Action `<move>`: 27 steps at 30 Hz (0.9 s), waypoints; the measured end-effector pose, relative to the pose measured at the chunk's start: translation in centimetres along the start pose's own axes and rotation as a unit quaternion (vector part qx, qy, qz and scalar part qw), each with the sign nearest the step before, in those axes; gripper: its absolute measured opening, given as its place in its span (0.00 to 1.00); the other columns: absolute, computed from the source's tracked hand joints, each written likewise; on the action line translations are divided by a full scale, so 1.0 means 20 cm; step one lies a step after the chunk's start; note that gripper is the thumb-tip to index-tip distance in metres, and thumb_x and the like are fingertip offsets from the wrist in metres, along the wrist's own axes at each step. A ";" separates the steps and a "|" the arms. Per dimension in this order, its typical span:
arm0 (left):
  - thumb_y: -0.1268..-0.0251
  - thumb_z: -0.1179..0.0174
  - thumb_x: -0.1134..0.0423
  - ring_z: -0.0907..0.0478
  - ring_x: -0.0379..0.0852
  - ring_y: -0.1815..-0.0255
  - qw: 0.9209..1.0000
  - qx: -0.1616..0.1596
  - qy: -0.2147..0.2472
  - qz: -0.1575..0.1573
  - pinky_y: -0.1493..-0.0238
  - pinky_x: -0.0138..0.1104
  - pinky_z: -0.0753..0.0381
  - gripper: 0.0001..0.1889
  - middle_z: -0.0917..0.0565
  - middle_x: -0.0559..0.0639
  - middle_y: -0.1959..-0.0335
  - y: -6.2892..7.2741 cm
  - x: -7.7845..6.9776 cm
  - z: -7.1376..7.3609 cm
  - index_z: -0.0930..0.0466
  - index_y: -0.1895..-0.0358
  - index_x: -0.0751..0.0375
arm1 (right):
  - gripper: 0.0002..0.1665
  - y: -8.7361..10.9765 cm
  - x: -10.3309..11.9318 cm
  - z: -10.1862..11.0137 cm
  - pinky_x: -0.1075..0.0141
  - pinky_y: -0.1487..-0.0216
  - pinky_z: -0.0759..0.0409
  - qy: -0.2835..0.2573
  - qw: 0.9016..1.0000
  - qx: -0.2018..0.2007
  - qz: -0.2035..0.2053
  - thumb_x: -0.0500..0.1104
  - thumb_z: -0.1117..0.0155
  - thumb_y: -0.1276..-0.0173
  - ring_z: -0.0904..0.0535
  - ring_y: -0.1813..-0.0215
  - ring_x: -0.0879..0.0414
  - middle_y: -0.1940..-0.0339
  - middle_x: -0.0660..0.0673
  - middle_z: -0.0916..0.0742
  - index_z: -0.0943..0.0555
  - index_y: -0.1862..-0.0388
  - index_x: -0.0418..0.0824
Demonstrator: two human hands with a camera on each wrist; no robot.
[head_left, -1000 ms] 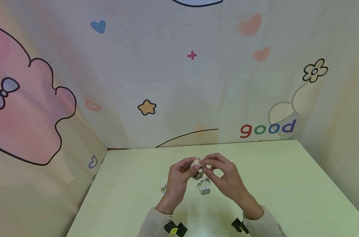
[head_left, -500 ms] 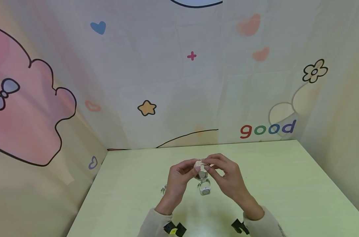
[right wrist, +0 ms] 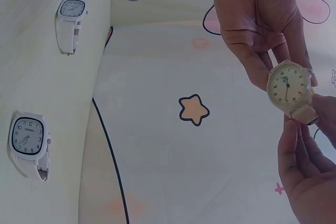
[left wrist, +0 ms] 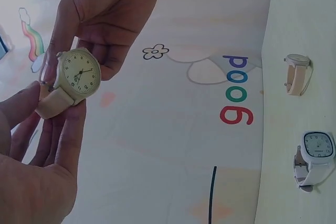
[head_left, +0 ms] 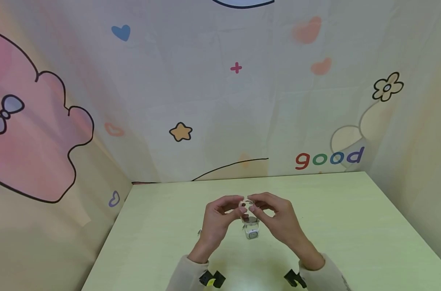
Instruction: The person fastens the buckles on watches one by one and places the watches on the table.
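A cream wristwatch [left wrist: 80, 73] with a round dial is held up over the table between the two hands. My left hand [head_left: 215, 220] pinches its strap between thumb and fingers. From the other side my right hand [head_left: 275, 212] grips the strap with thumb and fingertips. In the right wrist view the same wristwatch [right wrist: 289, 88] shows its dial facing the camera; fingers cover much of the strap and the buckle end. Below the hands a white square-faced watch [head_left: 252, 233] lies on the table.
The pale green table [head_left: 151, 242] meets a printed backdrop [head_left: 206, 81] behind. A pink-strapped watch [left wrist: 297, 74] lies on the right side. Another white square-faced watch [right wrist: 72, 11] lies on the left, mostly hidden by the left hand in the head view.
The hands have turned the cream watch, so its strap loop shows opened between the fingertips. My left hand has shifted slightly left; the right hand has dipped a little.
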State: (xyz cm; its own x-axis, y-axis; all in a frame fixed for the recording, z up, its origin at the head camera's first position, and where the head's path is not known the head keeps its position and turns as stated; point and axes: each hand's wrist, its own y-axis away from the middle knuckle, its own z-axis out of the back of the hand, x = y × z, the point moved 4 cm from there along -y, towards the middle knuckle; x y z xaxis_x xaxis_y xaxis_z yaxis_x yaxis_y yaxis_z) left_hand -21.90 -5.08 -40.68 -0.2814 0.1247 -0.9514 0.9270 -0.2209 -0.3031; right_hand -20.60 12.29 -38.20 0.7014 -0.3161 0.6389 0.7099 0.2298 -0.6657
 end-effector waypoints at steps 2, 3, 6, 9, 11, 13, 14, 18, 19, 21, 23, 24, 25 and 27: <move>0.39 0.32 0.63 0.15 0.39 0.60 1.000 0.003 -0.004 0.005 0.54 0.36 0.14 0.15 0.16 0.67 0.55 0.00 0.00 0.00 0.17 0.49 0.63 | 0.14 0.00 0.00 0.00 0.71 0.58 0.16 -0.004 1.000 -0.001 0.001 0.32 0.32 0.36 0.16 0.61 0.63 0.60 0.48 0.11 0.15 0.52 0.42; 0.39 0.32 0.64 0.15 0.39 0.60 1.000 0.004 -0.006 0.008 0.53 0.36 0.14 0.15 0.17 0.67 0.55 0.00 0.00 0.00 0.16 0.50 0.63 | 0.14 0.00 0.00 0.00 0.71 0.58 0.16 -0.005 1.000 -0.001 0.001 0.32 0.33 0.36 0.16 0.61 0.64 0.60 0.48 0.11 0.15 0.52 0.42; 0.38 0.32 0.63 0.15 0.40 0.59 1.000 0.006 -0.022 0.011 0.53 0.35 0.15 0.14 0.17 0.66 0.54 0.00 0.00 0.00 0.16 0.49 0.61 | 0.14 0.00 -0.01 0.01 0.71 0.58 0.15 -0.007 1.000 -0.001 0.009 0.30 0.33 0.36 0.16 0.61 0.66 0.61 0.47 0.12 0.15 0.53 0.42; 0.37 0.33 0.62 0.15 0.43 0.60 0.999 0.003 -0.049 0.008 0.52 0.33 0.16 0.13 0.15 0.62 0.55 0.01 -0.01 0.00 0.15 0.50 0.59 | 0.14 0.00 -0.02 0.01 0.70 0.58 0.15 -0.007 1.000 0.001 0.013 0.29 0.34 0.37 0.17 0.60 0.68 0.61 0.46 0.12 0.14 0.54 0.42; 0.37 0.33 0.61 0.15 0.44 0.60 0.998 -0.005 -0.070 0.006 0.53 0.32 0.16 0.13 0.14 0.58 0.55 0.01 -0.01 0.01 0.14 0.51 0.57 | 0.14 0.00 -0.02 0.02 0.71 0.58 0.16 -0.007 1.000 0.004 0.014 0.29 0.34 0.37 0.17 0.60 0.68 0.61 0.47 0.12 0.14 0.55 0.42; 0.38 0.32 0.59 0.15 0.43 0.60 0.996 -0.012 -0.088 0.006 0.55 0.32 0.16 0.12 0.13 0.56 0.56 0.01 -0.02 0.01 0.13 0.52 0.54 | 0.14 0.01 -0.02 0.02 0.72 0.58 0.16 -0.005 1.000 0.006 0.017 0.29 0.34 0.37 0.17 0.60 0.68 0.61 0.48 0.12 0.14 0.56 0.42; 0.38 0.32 0.59 0.15 0.42 0.59 0.995 -0.015 -0.095 0.006 0.56 0.32 0.16 0.11 0.12 0.55 0.57 0.01 -0.02 0.01 0.13 0.53 0.54 | 0.14 0.01 -0.03 0.02 0.73 0.58 0.17 -0.004 1.000 0.007 0.019 0.29 0.34 0.37 0.17 0.60 0.68 0.61 0.47 0.12 0.14 0.56 0.42; 0.38 0.32 0.59 0.15 0.39 0.62 0.994 -0.014 -0.106 0.003 0.59 0.32 0.14 0.11 0.12 0.55 0.58 0.01 -0.02 0.03 0.12 0.54 0.55 | 0.14 0.01 -0.03 0.02 0.75 0.58 0.18 0.002 0.999 0.014 0.033 0.28 0.34 0.37 0.17 0.61 0.66 0.61 0.48 0.13 0.14 0.56 0.41; 0.38 0.32 0.59 0.15 0.39 0.63 0.994 -0.013 -0.106 0.001 0.60 0.32 0.14 0.11 0.12 0.55 0.58 0.01 -0.02 0.03 0.12 0.54 0.56 | 0.14 0.01 -0.03 0.02 0.76 0.58 0.18 0.005 0.999 0.017 0.033 0.28 0.34 0.37 0.17 0.61 0.66 0.61 0.49 0.13 0.14 0.57 0.42; 0.38 0.33 0.60 0.15 0.39 0.65 0.994 -0.011 -0.108 -0.003 0.61 0.32 0.14 0.11 0.12 0.57 0.58 0.01 -0.02 0.03 0.12 0.54 0.59 | 0.13 0.00 -0.03 0.03 0.76 0.58 0.18 0.013 0.999 0.023 0.039 0.29 0.34 0.37 0.17 0.61 0.64 0.61 0.51 0.13 0.14 0.57 0.42; 0.38 0.33 0.61 0.15 0.38 0.67 0.994 -0.012 -0.109 -0.006 0.61 0.32 0.14 0.11 0.12 0.58 0.57 0.01 -0.02 0.04 0.12 0.55 0.60 | 0.12 0.00 -0.03 0.03 0.76 0.59 0.18 0.020 0.998 0.027 0.045 0.30 0.34 0.37 0.17 0.62 0.63 0.61 0.51 0.13 0.14 0.57 0.42; 0.38 0.33 0.61 0.15 0.38 0.67 0.994 -0.012 -0.110 -0.008 0.61 0.33 0.14 0.11 0.12 0.58 0.57 0.01 -0.02 0.04 0.12 0.55 0.60 | 0.11 0.00 -0.03 0.03 0.76 0.59 0.18 0.022 0.998 0.029 0.042 0.31 0.34 0.36 0.17 0.62 0.63 0.61 0.52 0.13 0.13 0.57 0.42; 0.38 0.33 0.60 0.15 0.38 0.68 0.994 -0.012 -0.110 -0.008 0.61 0.33 0.14 0.11 0.12 0.58 0.57 0.01 -0.02 0.04 0.12 0.55 0.60 | 0.11 0.00 -0.03 0.03 0.75 0.59 0.18 0.020 0.999 0.029 0.041 0.31 0.34 0.36 0.17 0.62 0.63 0.61 0.52 0.13 0.13 0.57 0.42; 0.37 0.33 0.60 0.15 0.38 0.68 0.994 -0.010 -0.105 -0.010 0.61 0.34 0.13 0.11 0.12 0.59 0.56 0.01 -0.03 0.04 0.13 0.54 0.60 | 0.11 0.01 -0.03 0.02 0.74 0.60 0.17 0.014 0.999 0.025 0.036 0.31 0.34 0.36 0.17 0.62 0.62 0.61 0.52 0.13 0.14 0.57 0.42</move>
State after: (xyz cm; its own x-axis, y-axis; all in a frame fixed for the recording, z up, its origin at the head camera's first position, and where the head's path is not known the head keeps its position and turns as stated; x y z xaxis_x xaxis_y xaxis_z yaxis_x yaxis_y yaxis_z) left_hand -21.72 -6.03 -40.28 -0.3430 -0.0772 -0.9362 0.9250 -0.2013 -0.3223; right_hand -20.96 12.93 -38.53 0.7491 -0.3223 0.5789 0.6607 0.2991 -0.6885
